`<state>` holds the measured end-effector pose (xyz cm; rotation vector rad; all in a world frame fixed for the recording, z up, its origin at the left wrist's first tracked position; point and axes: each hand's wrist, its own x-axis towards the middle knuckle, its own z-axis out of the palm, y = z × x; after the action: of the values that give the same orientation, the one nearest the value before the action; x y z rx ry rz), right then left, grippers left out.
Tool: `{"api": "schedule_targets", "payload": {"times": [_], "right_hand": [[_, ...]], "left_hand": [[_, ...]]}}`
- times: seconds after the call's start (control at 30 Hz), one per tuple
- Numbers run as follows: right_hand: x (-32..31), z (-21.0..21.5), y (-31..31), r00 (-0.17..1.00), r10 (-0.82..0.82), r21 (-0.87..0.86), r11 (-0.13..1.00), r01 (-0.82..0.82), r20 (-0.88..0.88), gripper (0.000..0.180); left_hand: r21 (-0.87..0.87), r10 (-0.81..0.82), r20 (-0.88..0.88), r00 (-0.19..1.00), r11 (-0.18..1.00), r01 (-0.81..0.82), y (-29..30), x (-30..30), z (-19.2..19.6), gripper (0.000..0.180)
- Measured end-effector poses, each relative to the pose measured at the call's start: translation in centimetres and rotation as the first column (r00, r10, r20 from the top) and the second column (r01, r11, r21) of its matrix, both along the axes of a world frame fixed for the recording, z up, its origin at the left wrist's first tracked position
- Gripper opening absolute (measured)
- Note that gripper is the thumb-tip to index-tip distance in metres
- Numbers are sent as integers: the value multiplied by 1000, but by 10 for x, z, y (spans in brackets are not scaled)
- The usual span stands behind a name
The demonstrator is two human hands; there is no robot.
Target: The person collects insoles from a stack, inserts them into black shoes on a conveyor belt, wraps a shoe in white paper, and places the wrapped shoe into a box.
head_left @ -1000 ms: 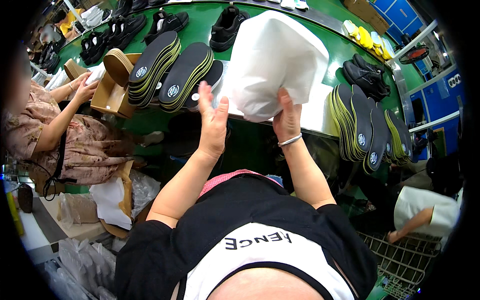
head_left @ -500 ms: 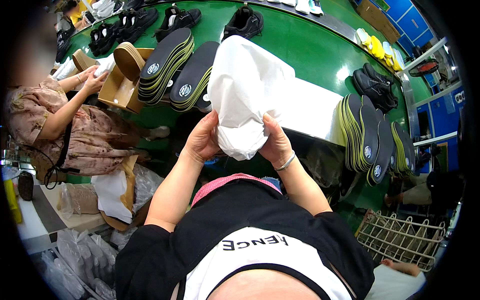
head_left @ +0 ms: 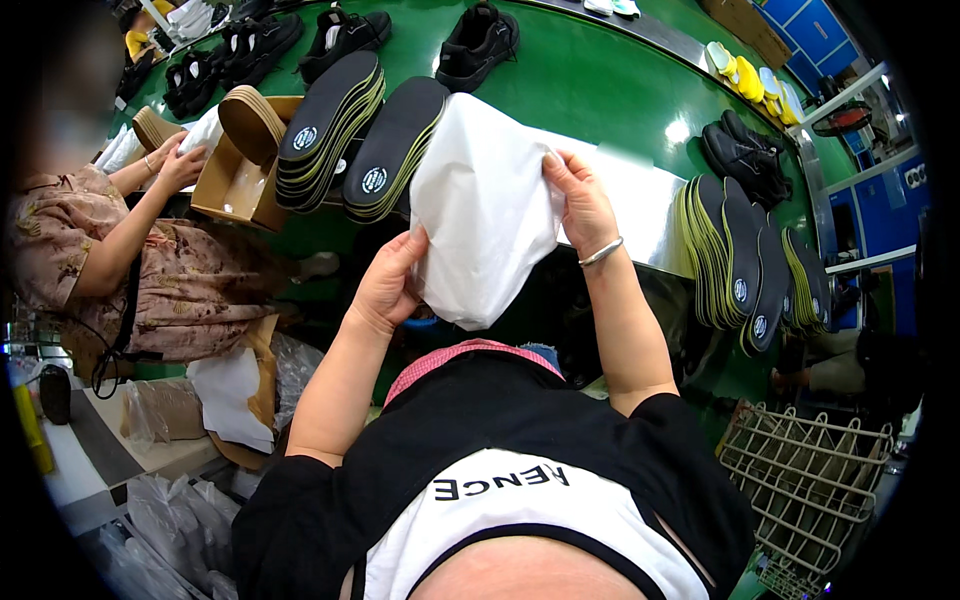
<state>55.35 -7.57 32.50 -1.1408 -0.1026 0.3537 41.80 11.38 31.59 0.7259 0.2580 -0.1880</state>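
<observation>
White sheet, probably light, limp and easily creased, is best held by its edges, where left hand and right hand, nearly closed, pinch it.

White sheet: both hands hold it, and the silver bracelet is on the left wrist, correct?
Not quite: the head view shows the silver bracelet on the right wrist. The left hand and right hand do both hold the white sheet.

Black shoes and stacked insoles mark a shoe factory.
</observation>
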Motion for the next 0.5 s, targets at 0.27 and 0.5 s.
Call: {"api": "schedule_targets", "payload": {"times": [0.27, 0.5], "right_hand": [[10, -5, -12, 929, -360, -49, 933, 357, -90, 12], [-59, 81, 24, 223, 418, -473, 749, 463, 881, 29]], "left_hand": [[-12, 107, -78, 991, 994, -108, -5, 2, 1, 40], [499, 178, -46, 983, 856, -132, -11, 4, 0, 35]]}}
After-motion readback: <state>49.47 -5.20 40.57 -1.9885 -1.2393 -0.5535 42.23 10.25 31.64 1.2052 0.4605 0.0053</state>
